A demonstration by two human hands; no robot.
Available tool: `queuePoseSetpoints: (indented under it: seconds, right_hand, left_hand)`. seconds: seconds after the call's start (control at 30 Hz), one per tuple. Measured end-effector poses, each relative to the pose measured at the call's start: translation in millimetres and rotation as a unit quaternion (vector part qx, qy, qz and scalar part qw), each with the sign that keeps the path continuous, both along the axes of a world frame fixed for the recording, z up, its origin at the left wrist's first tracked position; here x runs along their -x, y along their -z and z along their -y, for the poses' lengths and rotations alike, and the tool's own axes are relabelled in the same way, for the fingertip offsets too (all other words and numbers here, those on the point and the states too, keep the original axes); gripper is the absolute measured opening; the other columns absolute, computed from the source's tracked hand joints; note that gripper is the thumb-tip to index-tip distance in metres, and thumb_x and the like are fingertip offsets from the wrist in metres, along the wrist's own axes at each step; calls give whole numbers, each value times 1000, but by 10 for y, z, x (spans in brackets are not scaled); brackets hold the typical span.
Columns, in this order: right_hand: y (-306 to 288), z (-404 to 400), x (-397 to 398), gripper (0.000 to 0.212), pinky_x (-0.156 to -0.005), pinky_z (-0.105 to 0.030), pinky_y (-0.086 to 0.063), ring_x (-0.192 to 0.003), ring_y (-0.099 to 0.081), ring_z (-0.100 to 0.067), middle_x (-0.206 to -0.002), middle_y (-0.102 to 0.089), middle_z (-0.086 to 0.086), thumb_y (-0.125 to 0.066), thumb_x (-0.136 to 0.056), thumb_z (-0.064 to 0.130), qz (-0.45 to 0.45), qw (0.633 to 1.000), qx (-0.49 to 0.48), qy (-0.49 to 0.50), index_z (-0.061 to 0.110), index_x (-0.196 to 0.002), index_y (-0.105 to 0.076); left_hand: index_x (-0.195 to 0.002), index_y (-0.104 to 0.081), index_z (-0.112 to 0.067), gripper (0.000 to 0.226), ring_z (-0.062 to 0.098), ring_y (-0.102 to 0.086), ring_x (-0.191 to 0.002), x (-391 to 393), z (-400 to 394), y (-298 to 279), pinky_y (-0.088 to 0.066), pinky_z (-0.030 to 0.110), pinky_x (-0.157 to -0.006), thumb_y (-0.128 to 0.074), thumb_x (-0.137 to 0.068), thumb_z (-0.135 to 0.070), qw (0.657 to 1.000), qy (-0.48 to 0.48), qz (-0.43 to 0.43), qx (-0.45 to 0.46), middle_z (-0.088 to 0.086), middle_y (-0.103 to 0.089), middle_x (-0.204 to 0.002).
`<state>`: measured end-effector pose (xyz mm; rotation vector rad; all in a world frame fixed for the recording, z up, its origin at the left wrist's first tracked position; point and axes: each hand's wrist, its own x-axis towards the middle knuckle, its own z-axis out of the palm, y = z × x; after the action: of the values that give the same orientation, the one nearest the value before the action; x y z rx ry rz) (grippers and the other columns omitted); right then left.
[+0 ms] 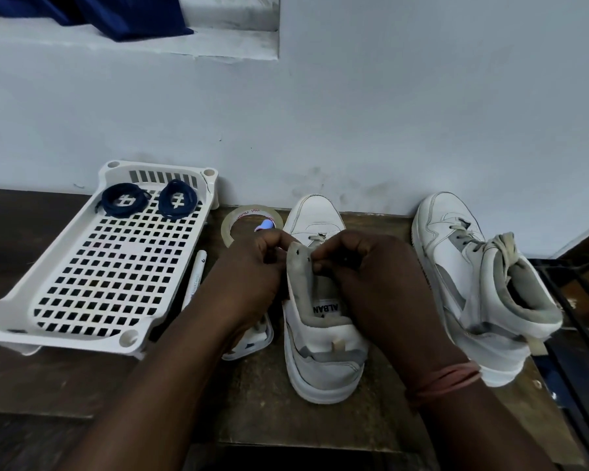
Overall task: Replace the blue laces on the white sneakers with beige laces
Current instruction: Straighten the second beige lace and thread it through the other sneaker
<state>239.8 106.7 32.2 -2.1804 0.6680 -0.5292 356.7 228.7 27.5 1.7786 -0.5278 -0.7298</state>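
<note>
At frame centre we see the left hand point(252, 266) and right hand point(364, 266), fingers curled, pinching the eyelet flap of the near sneaker point(320, 321); coiled blue laces point(125, 199) lie in the tray point(82, 266), upper left.

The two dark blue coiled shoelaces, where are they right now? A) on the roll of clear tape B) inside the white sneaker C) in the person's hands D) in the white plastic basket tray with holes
D: both dark blue coiled shoelaces lie side by side at the far end of the white plastic basket tray with square holes, left of the hands and shoes.
</note>
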Motion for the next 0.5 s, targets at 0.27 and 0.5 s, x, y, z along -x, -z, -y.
queuePoseSetpoints:
  seconds: [0.27, 0.5]
  right_hand:
    - [-55, 13, 66, 19, -83, -43, -51, -84, -63, -5, -81, -67, 23, -72, -80, 54, 57, 981, 131, 134, 35, -81, -71]
    - [-45, -119, 106, 50, -73, -39, -51, -83, -58, -14, -91, -55, 8, -87, -64, 54, 26, 987, -15, 159, 31, -89, -50]
  left_hand:
    - [-91, -63, -10, 20, 26, -66, -77, -56, 3, -34, -57, 46, -73, -60, -94, -30, 996, -14, -82, 27, 25, -71, -95]
    - [-79, -54, -4, 26, 17, -67, -54, -245, -16, -204, -54, 25, -49, -36, -98, -8, 917, -170, -281, 226, 9, -69, -69]
